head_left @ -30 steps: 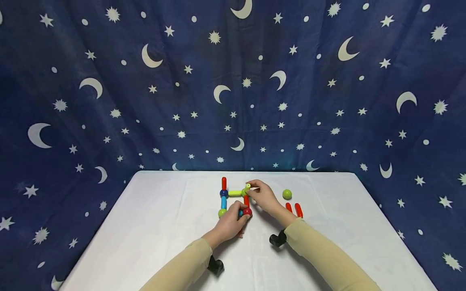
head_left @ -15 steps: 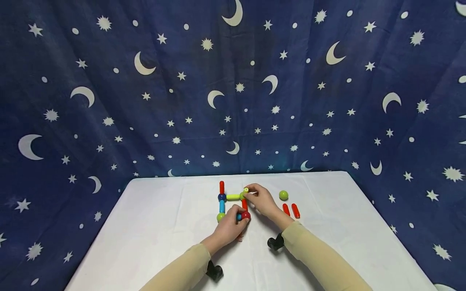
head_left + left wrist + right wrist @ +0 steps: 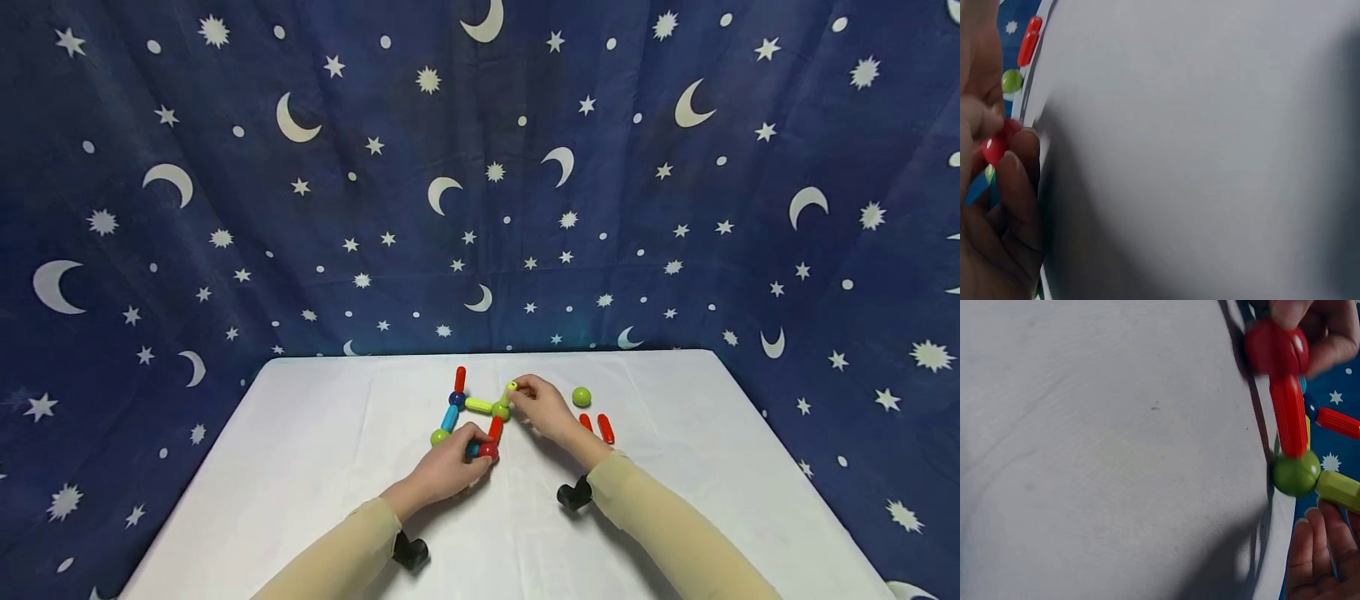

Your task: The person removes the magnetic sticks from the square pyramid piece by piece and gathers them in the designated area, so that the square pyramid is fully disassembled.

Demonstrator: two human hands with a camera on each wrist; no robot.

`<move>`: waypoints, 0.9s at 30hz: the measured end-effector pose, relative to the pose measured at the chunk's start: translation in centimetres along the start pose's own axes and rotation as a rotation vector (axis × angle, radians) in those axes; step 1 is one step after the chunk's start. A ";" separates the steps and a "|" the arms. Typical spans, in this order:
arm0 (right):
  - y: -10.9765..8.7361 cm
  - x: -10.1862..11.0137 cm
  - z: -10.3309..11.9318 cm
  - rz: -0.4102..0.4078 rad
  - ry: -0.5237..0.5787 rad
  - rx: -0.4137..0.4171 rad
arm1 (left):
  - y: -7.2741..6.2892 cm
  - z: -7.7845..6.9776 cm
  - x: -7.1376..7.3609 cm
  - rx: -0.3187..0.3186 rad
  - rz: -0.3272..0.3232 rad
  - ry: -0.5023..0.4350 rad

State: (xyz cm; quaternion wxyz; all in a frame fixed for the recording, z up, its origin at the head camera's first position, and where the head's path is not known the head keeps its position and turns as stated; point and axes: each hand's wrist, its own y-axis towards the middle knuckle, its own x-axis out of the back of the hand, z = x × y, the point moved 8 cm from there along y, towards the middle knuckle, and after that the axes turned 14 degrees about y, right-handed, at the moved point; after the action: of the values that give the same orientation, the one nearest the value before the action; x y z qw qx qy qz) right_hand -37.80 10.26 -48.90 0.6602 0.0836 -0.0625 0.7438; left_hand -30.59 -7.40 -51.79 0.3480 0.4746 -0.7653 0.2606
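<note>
My left hand [image 3: 450, 462] grips the red ball [image 3: 488, 451] at the near corner of a four-sided shape of toy building rods and balls. A short blue rod [image 3: 472, 450] shows beside its fingers. A red rod [image 3: 1288, 415] joins that ball to a green ball [image 3: 1296, 473]. My right hand [image 3: 543, 408] pinches a yellow-green rod [image 3: 510, 392] that sticks out from the green ball. Farther left, another yellow-green rod [image 3: 478, 406] leads to a dark blue ball [image 3: 457, 400] with a red rod [image 3: 460, 380] pointing away. A blue rod [image 3: 450, 418] runs down to a second green ball [image 3: 440, 437].
Right of my right hand lie a loose green ball [image 3: 581, 397] and two loose red rods [image 3: 606, 428], on the white table [image 3: 675, 500]. A dark blue curtain [image 3: 375, 208] with moons and stars hangs behind the table's far edge.
My left hand has moved left and slightly nearer with the red ball. The shape has gone from nearly square to slanted. My right hand keeps its pinch on the yellow-green rod, which now leans.
</note>
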 end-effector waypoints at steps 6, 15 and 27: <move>-0.7 -0.7 -0.6 0.082 0.038 -0.047 | -1.3 1.3 1.5 -0.024 0.009 0.142; -1.4 -2.5 -0.8 0.125 0.078 -0.084 | -1.8 2.4 5.0 0.017 -0.016 0.235; -1.9 -4.1 -1.7 0.068 0.301 -0.122 | 0.0 -0.3 1.8 0.115 -0.168 0.014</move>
State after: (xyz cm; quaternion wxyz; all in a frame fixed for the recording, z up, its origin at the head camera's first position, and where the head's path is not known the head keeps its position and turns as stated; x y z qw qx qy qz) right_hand -35.47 6.86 -51.42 0.6406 -0.0713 -0.0109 0.7645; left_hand -31.05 -8.16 -50.18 0.3460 0.5543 -0.7044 0.2771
